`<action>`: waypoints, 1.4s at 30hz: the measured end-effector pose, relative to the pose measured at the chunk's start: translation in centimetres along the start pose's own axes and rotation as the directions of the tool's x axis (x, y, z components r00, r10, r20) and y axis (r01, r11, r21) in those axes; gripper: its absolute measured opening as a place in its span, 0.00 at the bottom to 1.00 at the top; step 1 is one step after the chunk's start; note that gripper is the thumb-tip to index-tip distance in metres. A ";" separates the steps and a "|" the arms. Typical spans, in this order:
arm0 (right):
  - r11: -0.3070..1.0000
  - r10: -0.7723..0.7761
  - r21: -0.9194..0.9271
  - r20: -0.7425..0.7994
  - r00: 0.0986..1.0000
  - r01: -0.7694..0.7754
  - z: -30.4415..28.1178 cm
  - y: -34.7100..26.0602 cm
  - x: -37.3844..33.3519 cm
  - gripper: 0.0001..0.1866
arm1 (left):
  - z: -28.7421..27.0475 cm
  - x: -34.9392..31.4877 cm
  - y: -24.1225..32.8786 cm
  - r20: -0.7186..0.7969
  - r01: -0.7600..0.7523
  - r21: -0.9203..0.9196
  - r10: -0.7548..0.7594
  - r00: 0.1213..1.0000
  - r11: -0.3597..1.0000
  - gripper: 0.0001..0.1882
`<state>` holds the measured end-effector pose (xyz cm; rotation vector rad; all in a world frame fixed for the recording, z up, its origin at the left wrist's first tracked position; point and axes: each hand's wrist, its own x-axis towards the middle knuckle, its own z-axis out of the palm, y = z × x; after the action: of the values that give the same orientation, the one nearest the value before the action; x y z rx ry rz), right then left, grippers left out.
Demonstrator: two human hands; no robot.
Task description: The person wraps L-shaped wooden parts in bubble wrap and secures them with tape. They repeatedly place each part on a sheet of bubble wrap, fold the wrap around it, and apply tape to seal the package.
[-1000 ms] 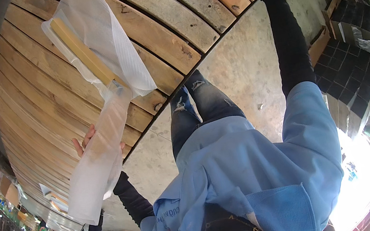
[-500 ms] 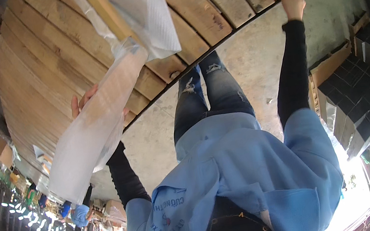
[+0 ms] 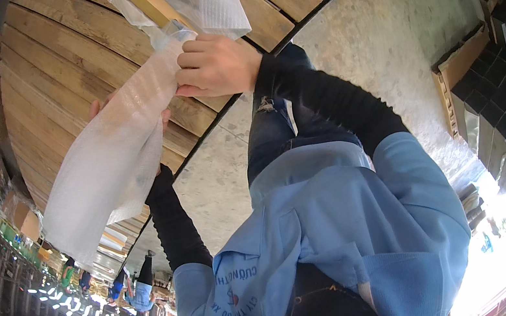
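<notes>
A long yellowish wooden bar (image 3: pixel 146 1) slants over the slatted table, its lower stretch wrapped in white foam sheet (image 3: pixel 94 165). My left hand (image 3: pixel 164 117) is closed around the wrapped part from underneath; only fingertips show on either side, and the foam hides the palm. My right hand (image 3: pixel 216 65) has curled fingers pressed at the foam's upper edge, close to a shiny clear patch that looks like tape (image 3: pixel 177 33). Whether those fingers also hold a bit of tape is hidden. Another loose foam flap (image 3: pixel 222 5) hangs beside the bare bar.
The wooden slatted table (image 3: pixel 47 90) runs along my front, with dark gaps between its boards. Concrete floor (image 3: pixel 373 42) lies to the right. Further right stands a carton-edged stack with black tiles or panels (image 3: pixel 494 89). Other people (image 3: pixel 139 296) are far off at lower left.
My right hand has come left from the table's edge by a red item to the foam wrap. The red item has left the view. My left hand still supports the wrapped bar.
</notes>
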<state>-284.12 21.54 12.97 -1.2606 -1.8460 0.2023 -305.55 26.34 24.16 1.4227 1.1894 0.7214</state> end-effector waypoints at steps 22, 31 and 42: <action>0.967 0.225 0.063 0.237 0.945 -0.246 3.2 7.1 6.9 0.51 | 2.0 2.2 -3.8 -0.465 -0.137 -0.254 0.003 0.885 0.957 0.44; 0.182 0.888 -0.238 -0.377 0.264 -0.954 -5.1 13.4 3.6 0.47 | -2.1 6.2 -7.5 -0.554 -0.019 -0.670 -0.483 0.679 0.742 0.43; 0.386 0.863 -0.080 -0.322 0.390 -0.919 -9.1 24.6 -7.8 0.17 | -0.9 5.4 -24.2 -0.548 -0.195 0.379 0.390 0.740 0.904 0.40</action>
<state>-259.93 23.92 0.38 -2.2963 -0.7769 0.3956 -311.20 29.39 0.24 1.7186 1.6432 1.3558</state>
